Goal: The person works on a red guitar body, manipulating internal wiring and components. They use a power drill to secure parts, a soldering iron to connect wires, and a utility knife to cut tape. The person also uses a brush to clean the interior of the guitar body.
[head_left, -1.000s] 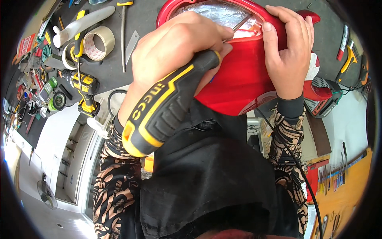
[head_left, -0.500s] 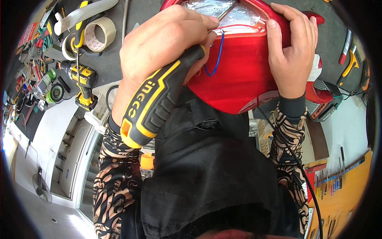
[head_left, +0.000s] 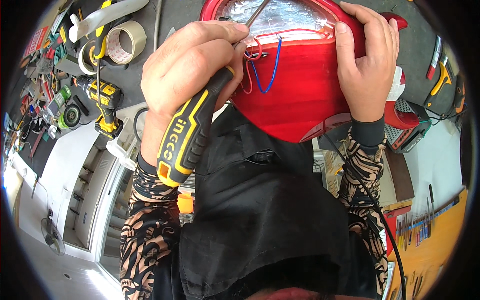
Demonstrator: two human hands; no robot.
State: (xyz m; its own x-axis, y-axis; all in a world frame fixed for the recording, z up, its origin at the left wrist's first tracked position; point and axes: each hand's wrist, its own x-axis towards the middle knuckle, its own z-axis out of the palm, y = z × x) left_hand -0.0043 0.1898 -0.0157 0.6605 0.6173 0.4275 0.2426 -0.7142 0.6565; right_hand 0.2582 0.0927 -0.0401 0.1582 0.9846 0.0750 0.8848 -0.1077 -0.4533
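- Your left hand (head_left: 187,70) is closed on a screwdriver (head_left: 192,127), thumb and fingertips pinching it near where the metal shaft (head_left: 257,12) leaves the black and yellow handle
- The handle slants down and to the left below your palm, its butt end near your left sleeve (head_left: 150,220)
- The shaft points up and to the right over a foil-lined cavity (head_left: 292,17) and runs to the upper edge of the view, so what its tip touches cannot be told
- Your right hand (head_left: 369,62) rests on the glossy red body (head_left: 300,95), thumb apart from the fingers, beside the right end of the cavity
- The red body lies right in front of you, its near edge over your black apron (head_left: 270,210)
- A red wire (head_left: 295,31) follows the cavity's near edge and curls by your left fingertips; a blue wire (head_left: 273,75) loops out onto the red face
- A black cable (head_left: 370,195) crosses your right sleeve (head_left: 360,172)
- On your left are a tape roll (head_left: 139,42) and, nearer you, a yellow and black drill (head_left: 106,102)
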